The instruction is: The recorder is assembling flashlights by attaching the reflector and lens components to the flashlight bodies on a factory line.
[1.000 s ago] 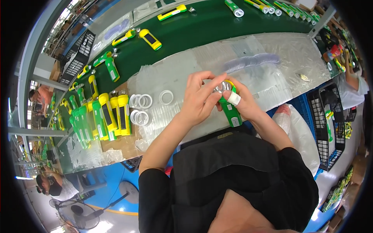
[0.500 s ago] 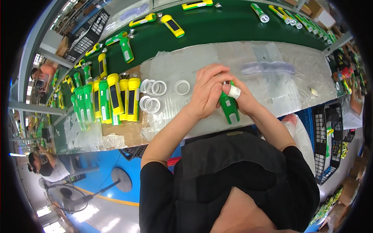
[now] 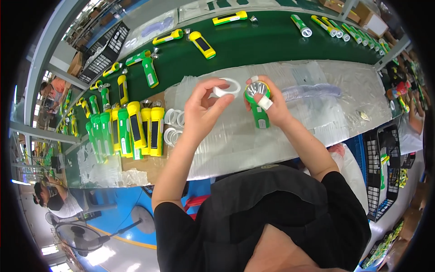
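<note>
Pinching white ring (image 3: 222,92) with left grip (image 3: 202,109), right grip (image 3: 275,108) wrapped around green flashlight (image 3: 260,114)

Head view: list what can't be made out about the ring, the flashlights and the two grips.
- Head view: underside of the held green flashlight, facing away; part of its side, covered by the right grip.
- Head view: part of the held white ring, behind fingers of the left grip.
- Head view: right edges of some loose rings, behind the left grip and wrist.
- Head view: exact count of far-right row flashlights, too small and overlapping.
</note>
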Demonstrator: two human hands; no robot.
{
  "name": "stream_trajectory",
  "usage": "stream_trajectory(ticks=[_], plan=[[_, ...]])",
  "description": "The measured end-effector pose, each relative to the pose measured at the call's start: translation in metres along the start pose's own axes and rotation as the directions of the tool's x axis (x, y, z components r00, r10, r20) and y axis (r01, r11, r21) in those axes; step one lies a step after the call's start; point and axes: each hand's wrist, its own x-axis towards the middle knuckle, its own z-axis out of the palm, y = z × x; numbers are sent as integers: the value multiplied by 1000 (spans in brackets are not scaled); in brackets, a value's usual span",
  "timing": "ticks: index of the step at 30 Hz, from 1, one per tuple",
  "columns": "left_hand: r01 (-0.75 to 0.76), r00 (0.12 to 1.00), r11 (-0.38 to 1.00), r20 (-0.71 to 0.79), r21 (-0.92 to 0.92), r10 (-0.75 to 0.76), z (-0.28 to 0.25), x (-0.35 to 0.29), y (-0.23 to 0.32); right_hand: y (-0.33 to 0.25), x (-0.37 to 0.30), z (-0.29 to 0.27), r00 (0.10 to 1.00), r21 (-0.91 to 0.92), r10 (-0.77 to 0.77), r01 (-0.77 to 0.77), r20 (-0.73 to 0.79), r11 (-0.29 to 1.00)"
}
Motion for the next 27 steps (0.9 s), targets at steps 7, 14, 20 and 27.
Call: stream_trajectory(ticks=[7, 14, 20, 27], plan=[[-422, 904, 850, 75, 316, 421, 33, 18, 14, 3, 2, -7, 987, -67, -155, 157, 34, 985], [-488, 869, 737, 184, 469, 458, 33, 22, 21, -4, -1, -16, 995, -2, -101, 101, 26, 995], [-499, 867, 741, 259, 450, 426, 41, 27, 30, -29, -2, -54, 943, -404, -314, 333, 114, 852], [-521, 851, 754, 312, 400, 422, 72, 31, 26, -113, 8, -65, 911, -766, -48, 372, 410, 524]])
